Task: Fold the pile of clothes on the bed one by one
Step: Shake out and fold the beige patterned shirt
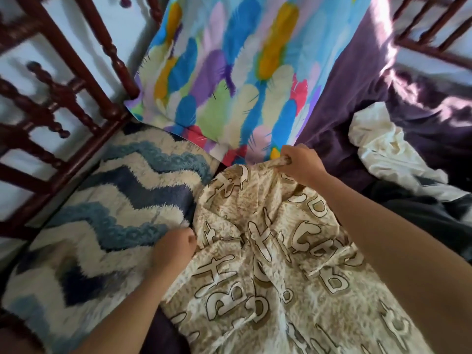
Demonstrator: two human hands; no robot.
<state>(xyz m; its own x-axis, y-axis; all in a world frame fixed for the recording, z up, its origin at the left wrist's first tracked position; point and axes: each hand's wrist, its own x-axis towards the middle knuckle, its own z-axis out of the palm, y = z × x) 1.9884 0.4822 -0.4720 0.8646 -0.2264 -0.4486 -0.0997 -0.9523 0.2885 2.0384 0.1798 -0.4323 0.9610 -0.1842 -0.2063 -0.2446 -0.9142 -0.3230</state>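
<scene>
Garment: I am looking down on a beige cloth with brown lettering (268, 251), which is lying crumpled from the middle of the view down toward 5 o'clock.
Right hand: the right hand (298, 162) is sitting just above centre, toward 1 o'clock, with its fingers curled tight and pinching a bunched upper corner of the beige cloth.
Left hand: the left hand (173, 249) is working at 7 o'clock, with its fingers curled closed against the cloth's left edge and gripping it there (the fingertips are hidden, so I am judging from the fist).
Underneath: a purple sheet (357, 98) is showing at 2 o'clock.
Neighbours: a blue and white chevron blanket (115, 200) is lying at 9 o'clock, touching the cloth's left edge, and a feather-print pillow (229, 72) is leaning at 12 o'clock.
Waiting items: a crumpled white garment (388, 149) is lying at 3 o'clock, with a dark garment (421, 213) just below it.
Frame: a red-brown wooden bed frame (76, 72) is running along 10 o'clock.
</scene>
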